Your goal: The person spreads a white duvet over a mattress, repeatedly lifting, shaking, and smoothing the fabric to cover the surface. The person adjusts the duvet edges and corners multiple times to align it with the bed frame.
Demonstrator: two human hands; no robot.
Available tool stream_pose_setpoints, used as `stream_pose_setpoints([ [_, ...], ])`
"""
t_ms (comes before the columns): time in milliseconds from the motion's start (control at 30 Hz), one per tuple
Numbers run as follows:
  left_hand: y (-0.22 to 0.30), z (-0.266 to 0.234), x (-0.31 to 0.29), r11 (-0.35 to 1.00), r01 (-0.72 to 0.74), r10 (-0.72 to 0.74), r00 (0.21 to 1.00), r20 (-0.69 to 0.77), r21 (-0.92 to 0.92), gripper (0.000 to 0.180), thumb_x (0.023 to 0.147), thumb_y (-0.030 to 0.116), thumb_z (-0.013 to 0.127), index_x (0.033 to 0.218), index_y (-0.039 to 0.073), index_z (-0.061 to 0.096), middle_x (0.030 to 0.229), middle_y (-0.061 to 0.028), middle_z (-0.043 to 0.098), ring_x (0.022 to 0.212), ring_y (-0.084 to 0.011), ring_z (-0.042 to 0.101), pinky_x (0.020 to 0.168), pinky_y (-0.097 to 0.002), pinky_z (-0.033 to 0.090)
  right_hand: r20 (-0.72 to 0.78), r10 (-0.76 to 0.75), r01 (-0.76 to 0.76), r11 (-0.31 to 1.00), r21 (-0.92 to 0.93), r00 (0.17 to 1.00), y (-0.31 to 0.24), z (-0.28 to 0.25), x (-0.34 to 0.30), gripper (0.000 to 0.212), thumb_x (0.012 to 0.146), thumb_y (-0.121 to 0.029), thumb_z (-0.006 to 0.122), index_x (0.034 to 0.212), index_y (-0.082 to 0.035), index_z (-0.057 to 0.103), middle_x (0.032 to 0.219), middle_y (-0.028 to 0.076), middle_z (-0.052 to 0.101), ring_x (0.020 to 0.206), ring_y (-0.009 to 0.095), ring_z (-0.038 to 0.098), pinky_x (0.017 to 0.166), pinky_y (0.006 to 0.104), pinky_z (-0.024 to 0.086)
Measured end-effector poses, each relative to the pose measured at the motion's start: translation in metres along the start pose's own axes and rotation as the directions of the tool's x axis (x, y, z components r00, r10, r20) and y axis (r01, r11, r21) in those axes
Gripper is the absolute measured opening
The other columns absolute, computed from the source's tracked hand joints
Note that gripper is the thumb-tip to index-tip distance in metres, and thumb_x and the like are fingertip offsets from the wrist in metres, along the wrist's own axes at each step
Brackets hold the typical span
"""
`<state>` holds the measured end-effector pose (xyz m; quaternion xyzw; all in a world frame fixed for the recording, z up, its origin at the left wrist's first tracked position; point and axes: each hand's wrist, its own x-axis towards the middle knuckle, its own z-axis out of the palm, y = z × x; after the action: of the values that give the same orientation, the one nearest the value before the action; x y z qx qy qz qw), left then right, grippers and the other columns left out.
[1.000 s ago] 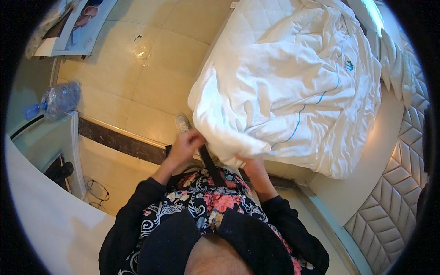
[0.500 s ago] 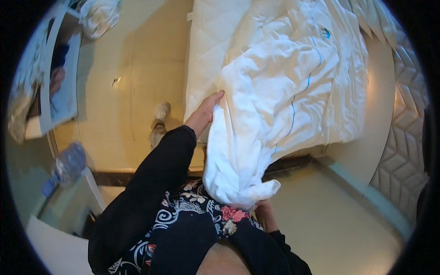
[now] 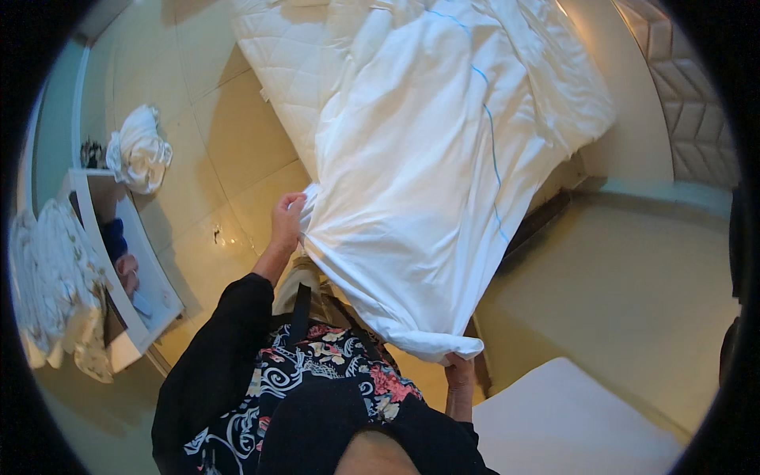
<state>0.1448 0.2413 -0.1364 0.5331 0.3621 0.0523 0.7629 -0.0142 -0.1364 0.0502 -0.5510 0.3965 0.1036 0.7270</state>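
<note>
A large white duvet cover (image 3: 404,182) with a thin blue line along it stretches from the bed towards me. Its near edge is pulled taut between my hands. At the left corner my left hand (image 3: 288,218) pinches the fabric. My right hand (image 3: 459,370) grips the right corner from below, its fingers partly hidden by the thick folded edge. The far part of the cover lies over a white quilted mattress (image 3: 273,59), whose left side shows bare.
At left stands an open white drawer (image 3: 165,297) with cloth items inside, beside light patterned fabric (image 3: 59,277). A white cloth bundle (image 3: 141,150) rests on the tiled floor. A padded grey panel (image 3: 701,103) stands at far right, and a white flat surface (image 3: 574,419) at lower right.
The near edge of the duvet cover has been spread wide and tightened; before, it hung bunched. My left hand has moved left and down. The view has turned, bringing the drawer closer.
</note>
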Motion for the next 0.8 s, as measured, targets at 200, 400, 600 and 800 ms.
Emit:
stream_pose_setpoints([
  [200,-0.065,-0.001,0.031,0.875,0.013,0.050,0.992,-0.116,0.485,0.013,0.073,0.013,0.053,0.078,0.002,0.059,0.068,-0.0065,0.058,0.063,-0.0133,0.053,0.059,-0.0247,0.042,0.119,-0.194,0.186,0.980,0.071,0.974,0.020,-0.005,-0.004,0.035,0.062,0.005,0.054,0.096,-0.002,0.049,0.091,0.007,0.054,0.086,0.022,0.051,0.076,0.0332,0.041],
  [400,-0.064,0.043,0.020,0.680,0.093,-0.206,0.976,0.068,0.728,0.017,0.072,0.008,0.046,0.085,0.006,0.057,0.073,-0.0106,0.058,0.062,-0.0205,0.056,0.056,-0.0287,0.044,0.080,-0.323,0.322,0.946,0.030,0.943,0.009,0.002,-0.031,0.040,0.062,-0.004,0.066,0.099,-0.001,0.049,0.094,0.010,0.055,0.089,0.023,0.051,0.079,0.0343,0.040],
  [600,-0.068,0.057,0.066,0.845,0.485,-0.409,0.858,0.311,-0.227,0.028,0.076,0.011,0.041,0.102,0.001,0.046,0.094,-0.0140,0.054,0.085,-0.0252,0.052,0.077,-0.0357,0.042,0.164,-0.341,0.316,0.935,0.164,0.926,0.008,0.007,-0.038,0.043,0.060,-0.006,0.067,0.099,0.000,0.049,0.096,0.011,0.055,0.091,0.022,0.051,0.081,0.0339,0.039],
  [800,-0.033,0.101,0.079,0.752,0.589,-0.445,0.785,0.431,-0.296,0.040,0.083,0.028,0.034,0.114,0.002,0.039,0.112,-0.0128,0.047,0.102,-0.0266,0.045,0.090,-0.0398,0.033,-0.132,-0.217,0.242,0.947,0.213,0.967,0.023,-0.006,-0.054,0.029,0.071,-0.023,0.057,0.081,0.005,0.057,0.085,0.021,0.058,0.077,0.028,0.057,0.072,0.0386,0.045],
])
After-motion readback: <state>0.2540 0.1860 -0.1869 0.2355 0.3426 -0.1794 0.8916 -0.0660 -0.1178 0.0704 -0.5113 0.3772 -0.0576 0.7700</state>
